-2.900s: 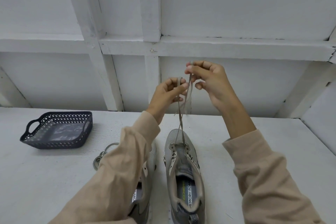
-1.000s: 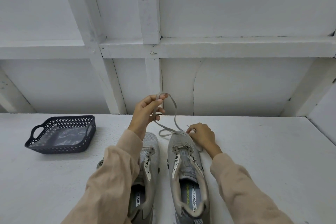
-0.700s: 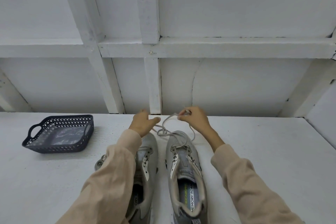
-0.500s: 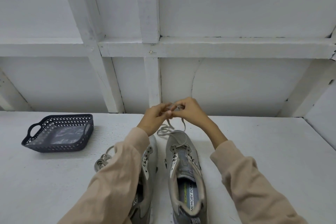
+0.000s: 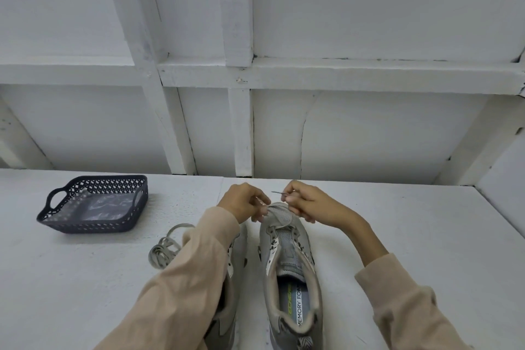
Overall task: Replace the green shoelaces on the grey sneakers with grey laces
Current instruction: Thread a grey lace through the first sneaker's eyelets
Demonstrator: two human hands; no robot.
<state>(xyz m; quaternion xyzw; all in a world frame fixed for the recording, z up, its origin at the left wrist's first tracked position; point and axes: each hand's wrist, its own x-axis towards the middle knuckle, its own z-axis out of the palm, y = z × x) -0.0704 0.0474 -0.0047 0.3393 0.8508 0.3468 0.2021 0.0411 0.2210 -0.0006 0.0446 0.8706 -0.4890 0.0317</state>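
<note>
The right hand (image 5: 309, 207) pinches the grey lace tip (image 5: 277, 192) over the sneaker (image 5: 287, 258) toe. The left hand (image 5: 241, 203) curls beside it; I cannot tell its hold.

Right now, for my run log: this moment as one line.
right hand: pinches grey lace tip at sneaker toe | left hand: curled at toe, grip unclear | lace bundle: on table

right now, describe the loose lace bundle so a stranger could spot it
Find the dark perforated basket on the white table's left. Right of it, nearer the person, beside the left sleeve, lies the coiled grey lace. It alone is a looped cord nobody holds.
</note>
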